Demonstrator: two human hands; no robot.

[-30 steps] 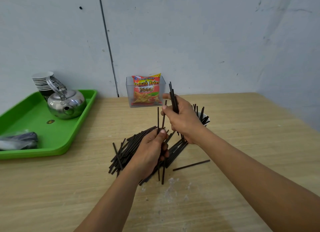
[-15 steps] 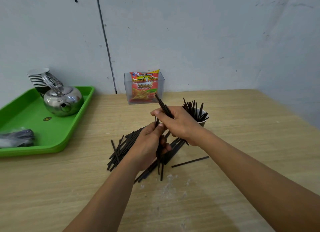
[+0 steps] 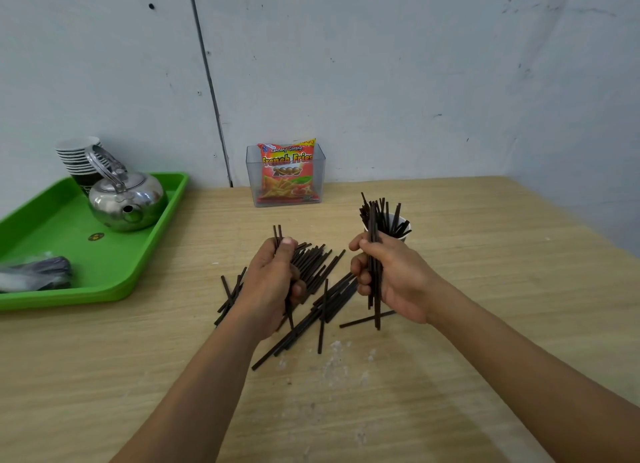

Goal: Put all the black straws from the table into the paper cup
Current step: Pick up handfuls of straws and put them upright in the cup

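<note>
A heap of black straws (image 3: 313, 272) lies on the wooden table (image 3: 485, 289) at the centre. My left hand (image 3: 273, 286) is closed around a few straws, their tips poking up above my thumb. My right hand (image 3: 391, 279) grips an upright bundle of black straws (image 3: 374, 261) just in front of the white paper cup (image 3: 398, 225). The cup stands behind my right hand and holds several straws; my hand hides its lower part. One single straw (image 3: 363, 319) lies apart below my right hand.
A green tray (image 3: 62, 254) at the left carries a steel kettle (image 3: 126, 199), stacked cups (image 3: 78, 157) and a dark wrapped bundle (image 3: 38, 275). A clear box with a snack packet (image 3: 287, 175) stands against the wall. White crumbs (image 3: 336, 362) dot the table.
My hands have drawn apart: the right one has moved right toward the cup with its bundle turned upright, and the left one has stayed over the heap holding a few straws.
</note>
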